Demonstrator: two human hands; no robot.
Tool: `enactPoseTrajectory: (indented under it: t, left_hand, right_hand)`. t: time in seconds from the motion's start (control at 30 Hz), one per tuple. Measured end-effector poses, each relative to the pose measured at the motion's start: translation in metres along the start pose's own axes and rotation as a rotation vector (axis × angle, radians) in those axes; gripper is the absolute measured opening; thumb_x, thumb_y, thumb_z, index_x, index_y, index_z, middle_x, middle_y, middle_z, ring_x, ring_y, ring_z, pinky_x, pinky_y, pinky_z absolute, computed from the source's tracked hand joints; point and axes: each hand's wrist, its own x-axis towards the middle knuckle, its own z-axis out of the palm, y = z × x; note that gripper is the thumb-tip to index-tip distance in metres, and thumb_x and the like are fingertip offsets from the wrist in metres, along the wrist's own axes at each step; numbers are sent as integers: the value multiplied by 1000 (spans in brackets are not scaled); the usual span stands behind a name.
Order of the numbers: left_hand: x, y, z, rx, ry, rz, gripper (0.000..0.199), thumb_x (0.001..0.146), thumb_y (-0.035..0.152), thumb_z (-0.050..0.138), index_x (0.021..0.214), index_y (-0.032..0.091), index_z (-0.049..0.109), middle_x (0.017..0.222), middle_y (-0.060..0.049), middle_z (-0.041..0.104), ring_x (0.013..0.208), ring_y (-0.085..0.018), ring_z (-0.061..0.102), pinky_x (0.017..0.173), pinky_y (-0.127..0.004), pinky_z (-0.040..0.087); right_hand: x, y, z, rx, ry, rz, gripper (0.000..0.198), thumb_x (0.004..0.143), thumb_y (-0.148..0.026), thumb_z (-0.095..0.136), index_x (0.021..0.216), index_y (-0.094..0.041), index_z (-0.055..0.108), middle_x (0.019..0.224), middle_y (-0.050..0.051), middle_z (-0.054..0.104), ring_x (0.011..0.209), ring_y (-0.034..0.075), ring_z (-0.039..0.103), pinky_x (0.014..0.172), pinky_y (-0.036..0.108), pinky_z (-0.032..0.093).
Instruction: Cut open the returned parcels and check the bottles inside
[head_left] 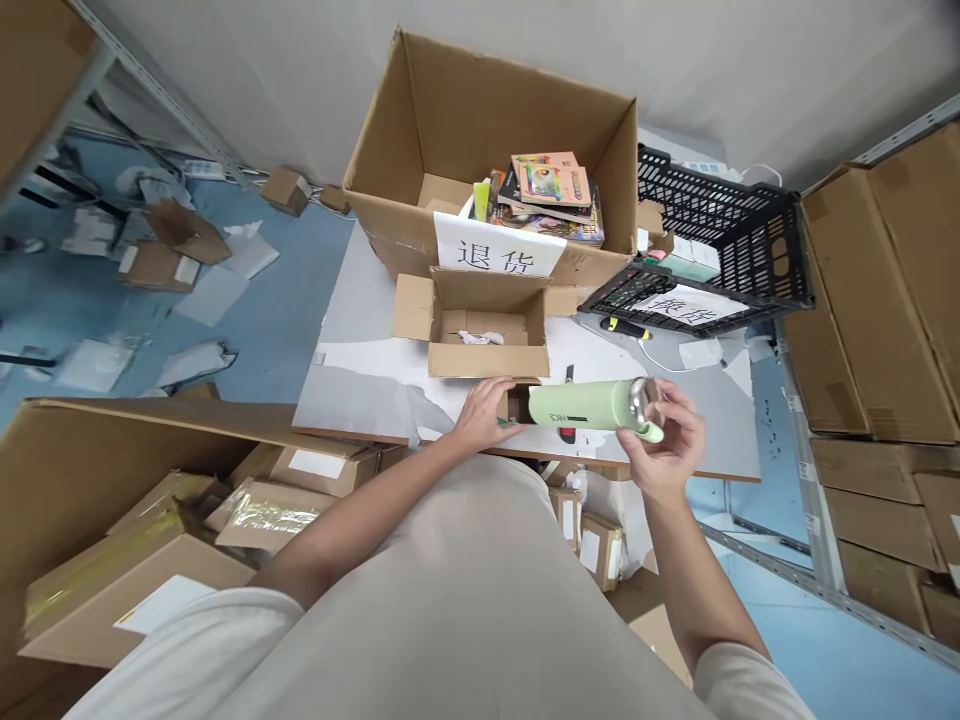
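My right hand (671, 437) grips a light green bottle (581, 404) by its silver cap end. The bottle lies level, with dark lettering on its side and a green carry loop by the cap. Its other end is at the mouth of a small brown box (517, 402), which my left hand (484, 415) holds with fingers closed round it; I cannot tell whether the bottle's end is inside. Just behind stands an open small carton (489, 360) with crumpled white paper (480, 338) in it. A red and black tool (568, 435) lies partly under the bottle.
A large carton (390, 240) with books (551, 190) and a paper sign stands at the back of the table (360, 375). Right of it is a black crate (750, 220); a yellow and black tool (626, 328) lies before it. Parcels fill a big box (187, 415) at left. Shelved cartons (862, 310) stand right.
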Motion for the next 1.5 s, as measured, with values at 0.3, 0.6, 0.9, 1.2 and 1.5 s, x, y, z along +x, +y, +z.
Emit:
enactPoseTrajectory:
  t: [0.3,0.6,0.9,1.2,1.5]
  left_hand:
    - [-10,-18,14,-115,113,-15,91,49,42,85,126,18,44,122,-13,56,116,-32,52,99,-50,42]
    - [-10,-18,10,-58,89,46,88,50,39,85,125,20,41,117,-11,58,110,-29,55,94,-46,46]
    - [-14,-14,5,-2,67,77,83,55,36,81,126,20,40,117,-11,58,110,-29,55,94,-45,45]
    - [-13,-12,-1,-12,77,67,80,58,35,80,126,20,40,117,-10,59,111,-28,56,94,-45,46]
    - [-12,-13,7,-11,70,81,79,62,40,78,127,20,39,118,-12,58,112,-29,55,95,-47,45]
  right_hand:
    - [-40,4,55,197,228,271,43,72,-41,68,105,-27,43,120,8,48,123,26,45,85,43,48]
    - [-57,5,36,48,161,64,39,71,-29,71,101,-25,45,112,8,48,120,25,46,94,46,44]
    - [-32,-21,25,-218,-221,-222,40,71,-22,71,106,-24,53,120,13,41,103,26,55,57,31,54]
    - [1,-59,33,-331,-464,-240,34,76,-23,65,108,-22,55,115,12,41,96,23,55,73,39,56]
    - [-21,-18,61,-352,-587,-142,37,74,-17,63,110,-24,54,119,12,40,101,24,54,80,38,54]
